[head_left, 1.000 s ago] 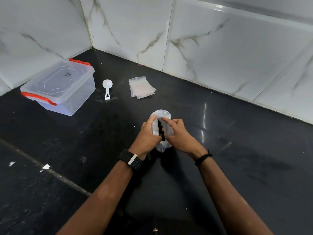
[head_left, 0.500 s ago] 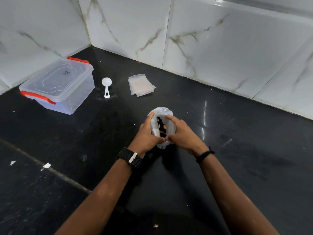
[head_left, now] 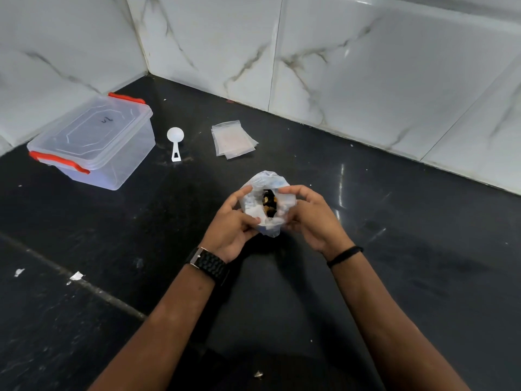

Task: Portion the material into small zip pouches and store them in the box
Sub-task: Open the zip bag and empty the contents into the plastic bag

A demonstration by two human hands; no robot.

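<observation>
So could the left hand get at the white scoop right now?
Probably not at once: the left hand grips the plastic bag. Once it lets go, the white scoop lies in the open with nothing between.

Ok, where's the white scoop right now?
The white scoop lies on the black counter, far left of centre in the head view, between the lidded clear box and the stack of zip pouches, untouched.
</observation>
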